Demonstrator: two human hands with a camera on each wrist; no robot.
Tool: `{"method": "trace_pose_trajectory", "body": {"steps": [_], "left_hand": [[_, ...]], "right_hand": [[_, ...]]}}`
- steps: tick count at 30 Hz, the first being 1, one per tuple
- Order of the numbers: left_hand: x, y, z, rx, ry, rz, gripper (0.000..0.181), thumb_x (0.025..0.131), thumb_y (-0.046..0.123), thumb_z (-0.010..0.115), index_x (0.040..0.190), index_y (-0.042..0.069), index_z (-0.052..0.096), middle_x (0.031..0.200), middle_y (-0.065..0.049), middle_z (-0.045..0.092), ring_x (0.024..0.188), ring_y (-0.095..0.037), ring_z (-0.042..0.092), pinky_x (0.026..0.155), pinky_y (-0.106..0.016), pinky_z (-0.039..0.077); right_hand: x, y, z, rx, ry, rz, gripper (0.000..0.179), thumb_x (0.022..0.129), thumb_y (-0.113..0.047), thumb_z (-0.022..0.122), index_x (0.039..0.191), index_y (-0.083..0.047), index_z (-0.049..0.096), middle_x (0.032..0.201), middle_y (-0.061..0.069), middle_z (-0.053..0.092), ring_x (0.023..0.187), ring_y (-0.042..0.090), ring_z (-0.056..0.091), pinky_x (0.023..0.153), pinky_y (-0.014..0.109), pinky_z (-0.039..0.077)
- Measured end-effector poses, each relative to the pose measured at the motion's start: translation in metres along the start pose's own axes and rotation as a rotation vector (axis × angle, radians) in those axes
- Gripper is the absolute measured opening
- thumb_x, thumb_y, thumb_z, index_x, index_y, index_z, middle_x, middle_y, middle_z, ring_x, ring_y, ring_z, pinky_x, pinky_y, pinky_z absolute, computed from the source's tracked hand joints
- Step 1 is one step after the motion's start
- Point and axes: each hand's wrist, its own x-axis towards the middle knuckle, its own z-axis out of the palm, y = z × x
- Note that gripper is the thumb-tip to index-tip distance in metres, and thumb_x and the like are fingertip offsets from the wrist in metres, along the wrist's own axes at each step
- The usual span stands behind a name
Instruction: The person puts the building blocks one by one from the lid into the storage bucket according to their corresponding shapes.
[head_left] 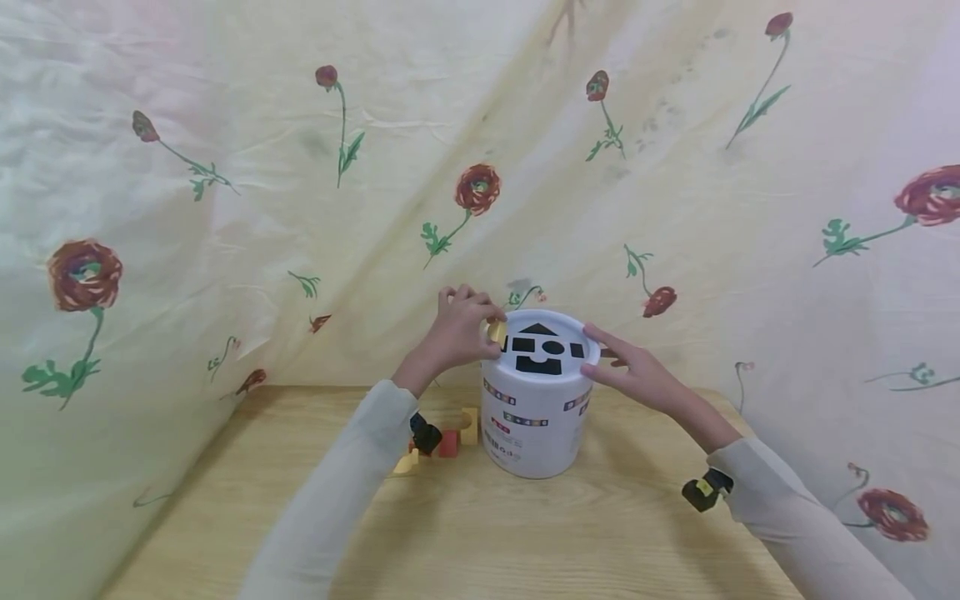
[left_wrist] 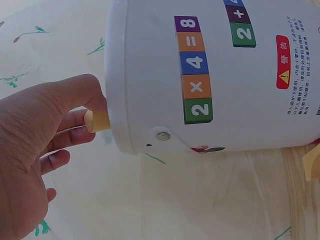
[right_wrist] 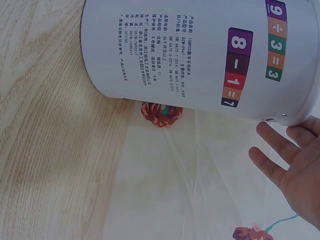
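A white bucket (head_left: pixel 534 425) stands upright on the table, its lid (head_left: pixel 564 330) pierced by dark holes of several shapes. My left hand (head_left: pixel 459 330) pinches a small yellow block (head_left: pixel 497 333) between thumb and fingers at the lid's left side. In the left wrist view the same yellow block (left_wrist: pixel 98 120) is against the bucket's rim, partly covered by the fingers; how far it sits in a hole is hidden. On the opposite side my right hand (head_left: pixel 637 375) touches the rim with its fingers spread fairly straight, which the right wrist view also shows.
Left of the bucket lie a yellow block with a curved notch (head_left: pixel 469 426), a red block (head_left: pixel 448 444) and another yellow block (head_left: pixel 406 463), partly behind the left wrist. A flowered cloth (head_left: pixel 390 250) hangs behind the wooden table (head_left: pixel 480 533).
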Motion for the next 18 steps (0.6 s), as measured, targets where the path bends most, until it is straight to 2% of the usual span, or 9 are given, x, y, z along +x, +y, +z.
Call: {"method": "trace_pose_trajectory", "body": {"steps": [4,18], "left_hand": [[-0.0003,-0.0014,0.0029,-0.01,-0.01,0.003,0.042,0.079,0.029,0.084,0.118,0.019,0.074,0.122,-0.001,0.066,0.116,-0.022,0.044,0.116,-0.056,0.02],[-0.0008,0.0033,0.0081,-0.107,-0.051,-0.056,0.042,0.082,0.028,0.083,0.121,0.017,0.075,0.121,-0.004,0.065,0.115,-0.024,0.041,0.111,-0.055,0.021]], "right_hand": [[-0.002,-0.002,0.0012,-0.01,0.004,0.014,0.076,0.1,-0.045,0.06,0.162,-0.02,0.026,0.165,0.015,0.033,0.14,0.044,0.047,0.105,0.067,0.042],[-0.0055,0.0002,-0.0004,-0.005,-0.004,0.009,0.075,0.1,-0.045,0.06,0.162,-0.02,0.026,0.166,0.015,0.031,0.14,0.044,0.048,0.105,0.066,0.043]]}}
